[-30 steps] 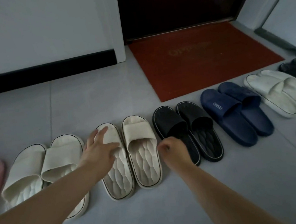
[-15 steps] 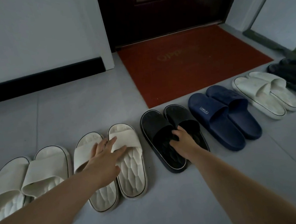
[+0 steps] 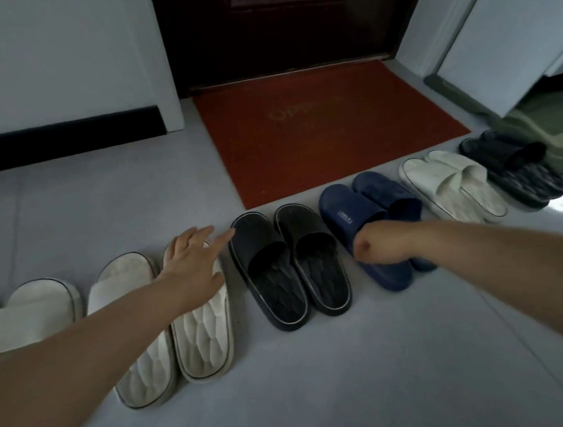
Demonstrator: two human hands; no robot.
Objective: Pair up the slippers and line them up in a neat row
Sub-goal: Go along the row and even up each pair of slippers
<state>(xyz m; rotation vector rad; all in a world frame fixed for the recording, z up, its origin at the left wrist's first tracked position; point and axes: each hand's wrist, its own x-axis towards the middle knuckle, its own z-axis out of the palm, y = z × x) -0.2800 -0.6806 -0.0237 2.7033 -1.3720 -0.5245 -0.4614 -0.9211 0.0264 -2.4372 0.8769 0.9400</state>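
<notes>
head view: right hand has shifted from the black pair to the navy pair, fingers hidden; left hand spreads fingers over a white slipper. toes point up-frame.

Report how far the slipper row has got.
Done: every slipper in view sits matched, side by side. In hand: the left hand is open over the white pair beside the black pair; the right hand rests on the navy pair, fingers hidden. Left: likely only evening out toes and gaps.
</notes>
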